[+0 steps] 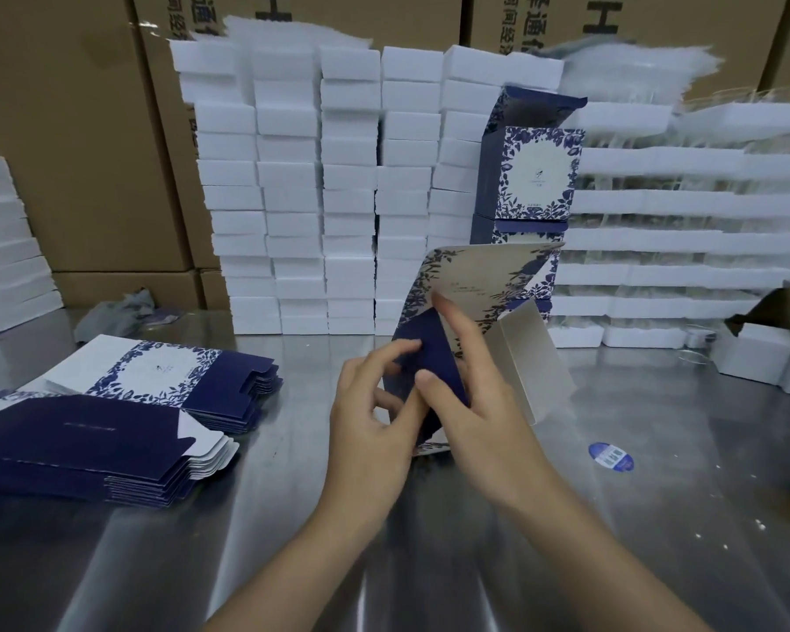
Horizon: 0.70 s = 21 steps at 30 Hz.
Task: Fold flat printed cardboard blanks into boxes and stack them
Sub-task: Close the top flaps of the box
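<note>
Both hands hold the half-folded blank upright, likely so its flaps swing free. The left hand pinches its navy flap. The right hand clamps thumb and fingers on it, steadying. Flat blanks wait to its left, finished boxes behind.

Two hands, left hand and right hand, are gripping a half-folded blue floral box (flaps standing open) above a steel table.

I see a shiny metal table filling the lower frame, throwing back soft light. Across the top, tall brown cartons with black lettering stand behind stacked columns of white blocks at centre.
</note>
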Each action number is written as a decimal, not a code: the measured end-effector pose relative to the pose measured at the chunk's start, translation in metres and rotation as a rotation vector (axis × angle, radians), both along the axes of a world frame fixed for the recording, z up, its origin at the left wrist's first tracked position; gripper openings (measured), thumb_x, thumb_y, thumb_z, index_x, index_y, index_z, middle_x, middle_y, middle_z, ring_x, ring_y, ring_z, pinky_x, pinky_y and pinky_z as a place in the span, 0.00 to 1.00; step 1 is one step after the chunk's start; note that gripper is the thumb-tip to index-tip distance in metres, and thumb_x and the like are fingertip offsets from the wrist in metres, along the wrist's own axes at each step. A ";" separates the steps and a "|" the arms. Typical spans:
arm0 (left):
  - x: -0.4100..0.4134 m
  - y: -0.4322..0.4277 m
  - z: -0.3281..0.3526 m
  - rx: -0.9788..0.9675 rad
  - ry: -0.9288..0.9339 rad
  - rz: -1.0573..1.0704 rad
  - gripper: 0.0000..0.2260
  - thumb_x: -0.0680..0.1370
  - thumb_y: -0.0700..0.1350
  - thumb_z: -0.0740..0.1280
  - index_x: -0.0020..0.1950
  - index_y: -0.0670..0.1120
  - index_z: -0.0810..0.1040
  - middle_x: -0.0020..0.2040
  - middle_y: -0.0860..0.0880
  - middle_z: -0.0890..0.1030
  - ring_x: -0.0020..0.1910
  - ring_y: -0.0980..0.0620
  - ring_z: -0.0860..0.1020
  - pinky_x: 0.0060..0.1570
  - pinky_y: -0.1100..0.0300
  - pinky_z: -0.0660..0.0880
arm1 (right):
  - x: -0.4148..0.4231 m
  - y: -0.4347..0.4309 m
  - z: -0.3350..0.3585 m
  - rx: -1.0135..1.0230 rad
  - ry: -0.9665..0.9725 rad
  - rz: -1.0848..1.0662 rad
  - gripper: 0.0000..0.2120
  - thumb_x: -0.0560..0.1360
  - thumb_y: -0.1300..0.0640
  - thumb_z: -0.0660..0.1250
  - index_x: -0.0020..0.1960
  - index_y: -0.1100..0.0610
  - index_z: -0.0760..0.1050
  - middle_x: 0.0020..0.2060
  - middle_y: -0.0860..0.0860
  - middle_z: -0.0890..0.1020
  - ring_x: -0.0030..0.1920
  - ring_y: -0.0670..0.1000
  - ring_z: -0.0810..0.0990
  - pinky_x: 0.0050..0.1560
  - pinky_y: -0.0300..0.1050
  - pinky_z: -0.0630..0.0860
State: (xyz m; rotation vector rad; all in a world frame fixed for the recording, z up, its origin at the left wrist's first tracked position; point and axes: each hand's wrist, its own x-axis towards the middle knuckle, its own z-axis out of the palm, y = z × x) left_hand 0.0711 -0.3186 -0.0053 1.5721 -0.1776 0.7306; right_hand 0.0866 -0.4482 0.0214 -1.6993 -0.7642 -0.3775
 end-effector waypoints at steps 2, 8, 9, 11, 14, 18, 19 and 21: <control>0.001 0.000 0.000 -0.048 0.030 0.002 0.19 0.76 0.48 0.76 0.63 0.65 0.78 0.55 0.52 0.76 0.39 0.42 0.79 0.39 0.37 0.83 | 0.001 0.001 0.000 0.002 -0.019 -0.045 0.35 0.82 0.66 0.60 0.77 0.32 0.64 0.66 0.24 0.75 0.67 0.29 0.74 0.57 0.21 0.69; 0.008 0.006 0.000 -0.181 0.151 -0.087 0.29 0.76 0.45 0.79 0.70 0.70 0.76 0.60 0.45 0.73 0.39 0.49 0.78 0.34 0.48 0.84 | 0.009 0.001 -0.001 0.064 0.020 -0.078 0.27 0.77 0.63 0.65 0.70 0.40 0.74 0.65 0.36 0.81 0.68 0.40 0.77 0.68 0.44 0.75; 0.008 0.005 0.000 -0.166 0.150 -0.089 0.28 0.76 0.44 0.79 0.68 0.69 0.77 0.59 0.44 0.73 0.39 0.49 0.79 0.33 0.47 0.84 | 0.009 0.001 -0.001 0.059 0.032 -0.082 0.26 0.77 0.64 0.65 0.68 0.40 0.75 0.63 0.36 0.82 0.67 0.41 0.78 0.68 0.48 0.75; 0.007 0.005 0.001 -0.162 0.132 -0.072 0.23 0.75 0.46 0.79 0.63 0.67 0.78 0.58 0.43 0.72 0.37 0.46 0.78 0.31 0.48 0.83 | 0.009 0.001 0.000 0.050 0.047 -0.092 0.22 0.79 0.63 0.66 0.65 0.41 0.77 0.60 0.36 0.83 0.64 0.41 0.80 0.66 0.49 0.76; 0.009 0.007 0.005 -0.217 0.096 -0.028 0.16 0.78 0.46 0.78 0.58 0.62 0.78 0.54 0.40 0.72 0.36 0.36 0.80 0.29 0.49 0.81 | 0.007 0.003 0.000 0.037 0.060 -0.088 0.12 0.82 0.54 0.67 0.61 0.41 0.79 0.56 0.35 0.83 0.60 0.39 0.81 0.59 0.42 0.77; 0.008 0.015 0.006 -0.248 0.042 -0.032 0.12 0.79 0.37 0.74 0.56 0.52 0.79 0.49 0.43 0.78 0.35 0.43 0.83 0.32 0.47 0.84 | 0.000 0.005 0.000 -0.092 -0.035 -0.100 0.12 0.81 0.50 0.67 0.60 0.34 0.77 0.59 0.38 0.81 0.63 0.42 0.79 0.59 0.39 0.77; 0.007 0.016 0.006 -0.255 0.036 -0.027 0.11 0.79 0.34 0.73 0.54 0.49 0.79 0.49 0.45 0.79 0.36 0.48 0.84 0.33 0.49 0.84 | -0.002 0.007 0.001 -0.110 -0.041 -0.098 0.12 0.80 0.49 0.67 0.58 0.32 0.77 0.59 0.39 0.81 0.62 0.43 0.79 0.58 0.38 0.77; 0.007 0.019 0.003 -0.275 0.039 -0.007 0.09 0.80 0.31 0.70 0.52 0.45 0.81 0.49 0.45 0.82 0.38 0.54 0.85 0.35 0.56 0.84 | -0.004 0.010 0.000 -0.152 -0.023 -0.092 0.12 0.78 0.47 0.66 0.54 0.29 0.77 0.56 0.38 0.81 0.59 0.41 0.80 0.54 0.34 0.75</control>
